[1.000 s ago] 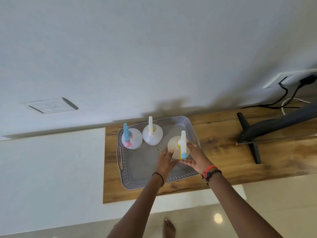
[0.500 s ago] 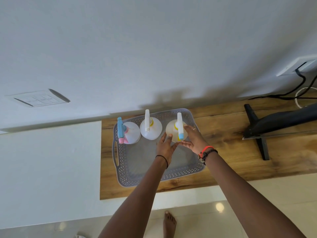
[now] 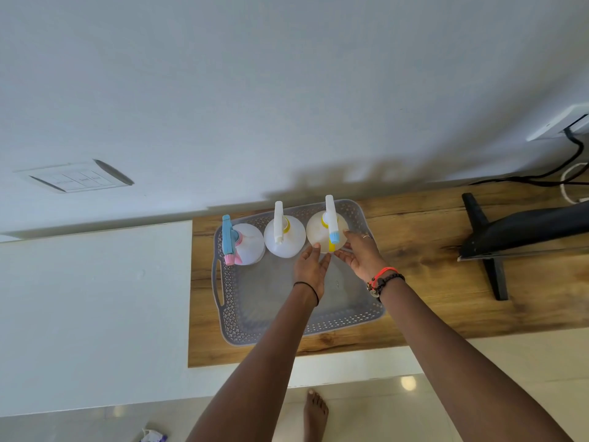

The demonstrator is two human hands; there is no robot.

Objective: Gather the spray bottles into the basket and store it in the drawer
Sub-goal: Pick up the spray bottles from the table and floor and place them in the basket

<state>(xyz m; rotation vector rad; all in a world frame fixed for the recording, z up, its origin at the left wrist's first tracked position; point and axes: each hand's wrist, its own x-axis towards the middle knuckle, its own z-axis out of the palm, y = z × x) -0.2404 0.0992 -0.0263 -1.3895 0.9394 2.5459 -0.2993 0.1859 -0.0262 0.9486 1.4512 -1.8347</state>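
A grey perforated basket (image 3: pixel 287 337) sits on a wooden shelf (image 3: pixel 420 250). Three translucent spray bottles stand in a row along its far wall. The left spray bottle (image 3: pixel 250 245) has a blue and pink trigger head. The middle spray bottle (image 3: pixel 288 242) has a white head. The right spray bottle (image 3: pixel 317 232) has a white, yellow and blue head. My left hand (image 3: pixel 310 269) touches the right bottle's near left side with its fingertips. My right hand (image 3: pixel 363 253) cups its right side, so the bottle is held between both hands. No drawer is visible.
A black TV stand foot (image 3: pixel 492 263) stands on the shelf to the right, with cables (image 3: pixel 541 177) running to a wall socket (image 3: pixel 557 122). A white counter (image 3: pixel 95 298) adjoins the shelf on the left. A switch plate (image 3: pixel 76 180) is on the wall. A bare foot (image 3: pixel 315 413) is below.
Both hands have moved the right spray bottle from the basket's middle right to the far wall, in line with the other two bottles.
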